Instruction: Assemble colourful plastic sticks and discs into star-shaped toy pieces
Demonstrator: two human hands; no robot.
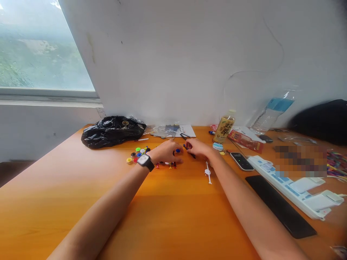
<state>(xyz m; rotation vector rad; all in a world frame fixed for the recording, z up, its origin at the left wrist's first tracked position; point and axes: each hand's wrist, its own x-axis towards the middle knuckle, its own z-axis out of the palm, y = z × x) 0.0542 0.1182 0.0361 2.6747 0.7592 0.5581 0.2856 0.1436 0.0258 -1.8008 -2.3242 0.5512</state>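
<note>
My left hand (168,152), with a black smartwatch (145,161) on its wrist, is closed in a curl above the table. A small blue round piece (178,150) shows at its fingertips. Beneath and beside this hand are small red, yellow and blue pieces (170,165), partly hidden by it. My right hand (198,148) is just to the right, its fingers pinched around a thin dark stick-like tool (193,156). A white thin part with a round middle (208,172) lies below the right wrist. Several small coloured round pots (133,155) stand left of my left hand.
A black plastic bag (112,131) lies at the back left. To the right stand a tea bottle (224,126), a phone-like device (242,161), a white power strip (284,184) and a long black slab (279,206). Papers (187,130) lie by the wall.
</note>
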